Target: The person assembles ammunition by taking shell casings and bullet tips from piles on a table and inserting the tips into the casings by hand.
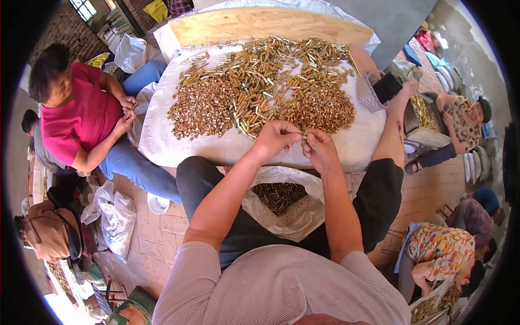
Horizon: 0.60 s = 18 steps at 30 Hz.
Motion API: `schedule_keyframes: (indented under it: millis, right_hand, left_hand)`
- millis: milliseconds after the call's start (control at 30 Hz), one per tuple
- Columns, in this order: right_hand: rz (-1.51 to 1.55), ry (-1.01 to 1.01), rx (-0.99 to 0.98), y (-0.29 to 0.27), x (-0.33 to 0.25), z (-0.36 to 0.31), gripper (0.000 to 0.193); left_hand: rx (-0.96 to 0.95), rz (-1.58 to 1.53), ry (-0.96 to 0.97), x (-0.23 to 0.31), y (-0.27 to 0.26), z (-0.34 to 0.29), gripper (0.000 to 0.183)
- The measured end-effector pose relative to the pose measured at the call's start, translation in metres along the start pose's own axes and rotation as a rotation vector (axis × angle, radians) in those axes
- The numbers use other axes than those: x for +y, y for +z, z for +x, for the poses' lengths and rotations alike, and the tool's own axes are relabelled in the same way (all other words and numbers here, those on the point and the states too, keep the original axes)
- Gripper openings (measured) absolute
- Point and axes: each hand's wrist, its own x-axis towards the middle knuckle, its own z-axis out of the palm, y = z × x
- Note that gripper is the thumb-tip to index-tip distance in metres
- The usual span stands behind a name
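Note:
My left hand (276,140) and my right hand (321,151) meet over the table's near edge, fingertips almost touching. Both are closed in a pinch around a tiny brass-coloured metal piece (304,137); its exact kind is too small to tell. Just beyond lies a spread of slim brass-coloured metal tubes (271,81) on a white-covered table (162,143). Two heaps of shorter copper-coloured pieces flank it: a left heap (200,108) and a right heap (322,110). Between my legs, below my hands, an open white sack (254,203) holds darker slim pieces (279,196).
A wooden board (260,27) borders the table's far side. At left sits a co-worker in a pink top (89,111), handling something small. A clear plastic basket (369,92) hangs by the right edge. A filled white bag (116,222) and white bowl (158,202) stand on the floor.

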Motion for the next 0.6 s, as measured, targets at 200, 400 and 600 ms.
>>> schedule_keyframes:
  millis: [200,400,600]
  right_hand:
    - [-0.199,-0.046,-0.048,-0.003,-0.01,-0.005,0.009]
    - [-0.659,0.23,-0.338,0.005,-0.021,-0.015,0.008]
    - [-1.011,-0.068,-0.165,-0.024,-0.011,-0.002,0.006]
  left_hand:
    - [0.089,0.229,-0.015,0.014,-0.024,0.007,0.017]
    - [0.327,1.084,0.273,0.01,-0.067,0.014,0.02]
    - [0.333,1.426,0.195,-0.005,-0.056,0.023,0.021]
